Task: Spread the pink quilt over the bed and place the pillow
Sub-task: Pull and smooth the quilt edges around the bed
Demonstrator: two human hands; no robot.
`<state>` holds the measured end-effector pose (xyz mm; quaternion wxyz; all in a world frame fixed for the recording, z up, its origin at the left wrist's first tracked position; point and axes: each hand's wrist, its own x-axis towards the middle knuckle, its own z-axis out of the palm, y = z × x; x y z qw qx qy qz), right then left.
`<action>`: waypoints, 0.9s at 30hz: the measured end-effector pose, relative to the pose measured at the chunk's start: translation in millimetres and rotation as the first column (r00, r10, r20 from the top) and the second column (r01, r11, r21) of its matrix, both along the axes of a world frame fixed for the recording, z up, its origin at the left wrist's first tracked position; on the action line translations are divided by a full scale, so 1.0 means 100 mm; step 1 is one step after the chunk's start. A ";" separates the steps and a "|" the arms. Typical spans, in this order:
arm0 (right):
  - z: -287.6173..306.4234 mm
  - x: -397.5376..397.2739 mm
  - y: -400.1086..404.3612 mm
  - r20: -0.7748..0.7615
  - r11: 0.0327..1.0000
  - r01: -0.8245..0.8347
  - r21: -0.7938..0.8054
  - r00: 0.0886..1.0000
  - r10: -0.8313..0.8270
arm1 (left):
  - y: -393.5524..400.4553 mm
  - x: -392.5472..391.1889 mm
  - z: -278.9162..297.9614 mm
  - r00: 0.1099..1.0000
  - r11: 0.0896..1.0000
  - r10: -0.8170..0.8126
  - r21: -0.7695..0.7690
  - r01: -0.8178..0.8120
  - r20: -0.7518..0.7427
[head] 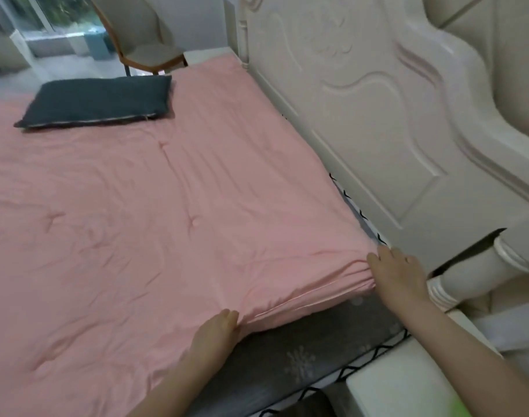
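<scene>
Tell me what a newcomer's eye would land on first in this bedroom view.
The pink quilt fills most of the view, spread across the bed. A dark pillow lies on it at the far left, and the carved white headboard rises along the right. Nearest the camera, the left hand and right hand rest at the quilt's near corner, above a strip of grey mattress.

Bed (317, 350): pink quilt (137, 221) spread flat; dark pillow (96, 100) atop.

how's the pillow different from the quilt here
The pillow is dark grey; the pink quilt is pale. The pillow is a small plump block on the far side, while the quilt lies flat and wide. Both hands, left and right, are at the quilt's near edge; neither touches the pillow. Both are soft bedding.
</scene>
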<state>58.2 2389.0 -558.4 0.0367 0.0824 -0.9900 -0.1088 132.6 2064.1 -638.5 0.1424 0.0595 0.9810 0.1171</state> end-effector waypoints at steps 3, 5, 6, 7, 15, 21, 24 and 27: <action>-0.24 -0.02 0.08 0.264 0.995 -0.016 -0.100 0.964 0.042 | 0.10 0.03 -0.33 0.996 0.997 -0.072 -0.027 0.071 -0.055; -0.47 0.02 0.18 0.574 0.952 0.116 -0.283 0.816 0.071 | 0.21 0.07 -0.46 0.999 0.999 -0.039 0.027 0.040 -0.021; -0.58 0.05 0.23 0.632 0.921 0.169 -0.351 0.769 0.100 | 0.28 0.09 -0.48 0.999 0.997 -0.044 0.063 0.046 -0.032; -0.67 0.08 0.30 0.639 0.891 0.201 -0.407 0.760 0.121 | 0.36 0.11 -0.54 0.996 0.993 -0.063 0.091 0.069 -0.065; -1.22 -0.20 1.12 0.392 0.659 0.550 -0.512 0.833 -0.390 | 1.09 -0.17 -0.88 0.995 0.986 -0.078 0.141 0.087 -0.063; -1.57 -0.64 1.29 0.783 -0.087 0.801 -0.592 0.546 -0.296 | 1.60 -0.42 -1.29 0.995 0.987 -0.095 -0.128 0.099 0.032; -1.63 -0.73 1.23 0.821 -0.219 0.791 -0.571 0.555 -0.136 | 1.63 -0.41 -1.46 0.986 0.978 -0.134 -0.150 0.148 0.096; -1.35 -0.78 0.90 0.484 0.092 0.509 -0.856 0.851 -0.202 | 1.56 -0.42 -1.51 0.982 0.972 -0.155 -0.162 0.172 0.110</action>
